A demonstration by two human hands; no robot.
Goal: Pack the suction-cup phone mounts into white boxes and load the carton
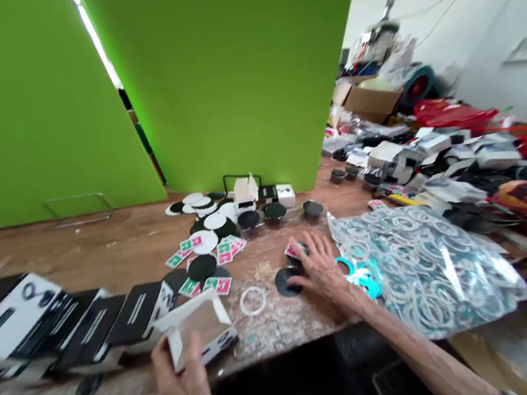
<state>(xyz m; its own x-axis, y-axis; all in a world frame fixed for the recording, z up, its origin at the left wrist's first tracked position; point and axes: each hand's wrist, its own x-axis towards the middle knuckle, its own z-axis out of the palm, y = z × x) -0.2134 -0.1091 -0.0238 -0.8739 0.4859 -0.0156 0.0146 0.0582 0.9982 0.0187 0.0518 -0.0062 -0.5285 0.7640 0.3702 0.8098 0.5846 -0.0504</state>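
Note:
My left hand (pixel 185 387) at the near table edge is shut on an open white cardboard box (pixel 199 329). My right hand (pixel 321 268) curls over a small dark round piece (pixel 297 252), with a pink and green card (pixel 292 252) under the fingers. A flat black disc (pixel 286 281) lies against the fingertips. A clear plastic ring (pixel 252 301) lies between my hands. Just right of my right hand, a cyan ring piece (pixel 365 279) rests against a bulging plastic bag of clear rings (pixel 427 265).
On the wooden table (pixel 54 255), black and white product boxes (pixel 80 330) line the left. Round white and black discs (pixel 203 241), green and pink cards (pixel 217 286) and dark jars (pixel 250 220) lie ahead. Green screens (pixel 224 65) stand behind; packaging and bags (pixel 436 158) pile up right.

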